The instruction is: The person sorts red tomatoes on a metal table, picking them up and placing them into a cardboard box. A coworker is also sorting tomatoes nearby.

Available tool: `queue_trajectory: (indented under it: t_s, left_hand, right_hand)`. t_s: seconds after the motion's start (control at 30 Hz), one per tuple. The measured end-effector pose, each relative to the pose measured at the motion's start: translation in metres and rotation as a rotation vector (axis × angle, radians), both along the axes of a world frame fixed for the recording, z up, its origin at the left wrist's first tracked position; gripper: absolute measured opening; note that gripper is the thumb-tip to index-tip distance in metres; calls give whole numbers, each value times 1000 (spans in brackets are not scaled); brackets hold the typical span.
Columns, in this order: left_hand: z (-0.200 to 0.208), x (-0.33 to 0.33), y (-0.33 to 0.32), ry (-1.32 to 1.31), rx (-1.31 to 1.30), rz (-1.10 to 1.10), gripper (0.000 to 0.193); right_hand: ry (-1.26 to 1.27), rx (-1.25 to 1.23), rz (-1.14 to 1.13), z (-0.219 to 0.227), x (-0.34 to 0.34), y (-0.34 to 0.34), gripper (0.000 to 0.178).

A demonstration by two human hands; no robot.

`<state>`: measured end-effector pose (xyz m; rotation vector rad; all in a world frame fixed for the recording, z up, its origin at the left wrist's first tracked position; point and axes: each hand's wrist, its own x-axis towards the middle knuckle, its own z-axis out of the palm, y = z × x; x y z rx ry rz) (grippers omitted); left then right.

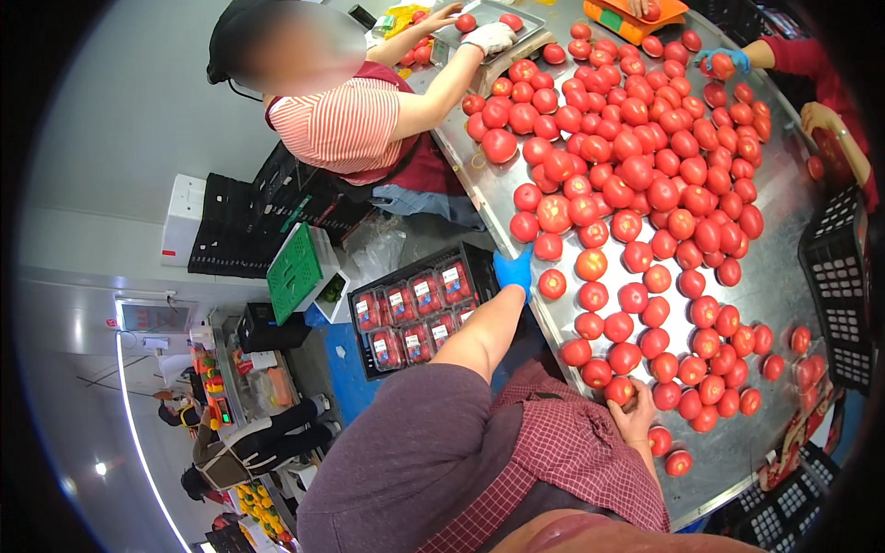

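Low on the near side of the metal table, my bare right hand (634,415) has its fingers curled round a tomato (619,390). My left hand (513,271), in a blue glove, is at the table's left edge, thumb and fingers apart and nothing visible in it. Nearest to it are a tomato (524,227) just above and another tomato (552,284) to its right. Loose rows of red tomatoes (654,311) lie between my hands and a dense heap of tomatoes (636,173) farther off. Two single tomatoes (678,463) lie beside my right wrist.
Left of the table, a black crate (367,369) holds clear packs of tomatoes. A co-worker in a striped shirt (346,124) handles a grey tray (530,28). At far right, another person's blue-gloved hand (722,63) holds a tomato. Black crates (834,267) border the right side.
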<state>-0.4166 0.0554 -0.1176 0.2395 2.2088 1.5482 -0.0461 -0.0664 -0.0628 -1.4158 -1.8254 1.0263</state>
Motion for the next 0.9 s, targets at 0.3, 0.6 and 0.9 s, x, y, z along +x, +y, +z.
queue_trajectory:
  t_s: [0.3, 0.6, 0.9]
  left_hand:
    - [-5, -3, -1, -34, -12, 3, 66]
    - [16, 6, 2, -36, -8, 14, 67]
    - [13, 4, 2, -62, 8, 4, 72]
  right_hand:
    - [31, -26, -12, 3, -2, 0, 53]
    - [5, 1, -13, 1, -1, 0, 53]
    - [17, -62, -34, -4, 0, -3, 54]
